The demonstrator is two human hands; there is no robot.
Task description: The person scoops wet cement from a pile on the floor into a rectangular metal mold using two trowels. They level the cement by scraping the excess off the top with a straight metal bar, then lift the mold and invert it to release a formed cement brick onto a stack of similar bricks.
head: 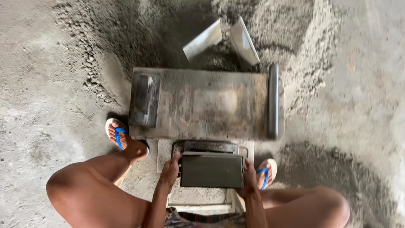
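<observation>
A heap of grey sand-cement mix (291, 38) spreads over the concrete floor (42, 84), with two flat metal blades (223, 40) stuck in it; before it lies a dusty wooden board (202, 103) bearing a dark pipe (273, 99) on its right edge and a flat trowel-like block (144, 99) on its left. Nearest the squatting person, over a metal frame (209, 146), sits the dark rectangular metal mould (211, 169); it looks stiff, heavy and gritty, best gripped by its short ends. The left hand (170, 169) clasps its left end, the right hand (249, 179) its right end, fingers curled close; feet in blue-strapped sandals (118, 134) flank it.
</observation>
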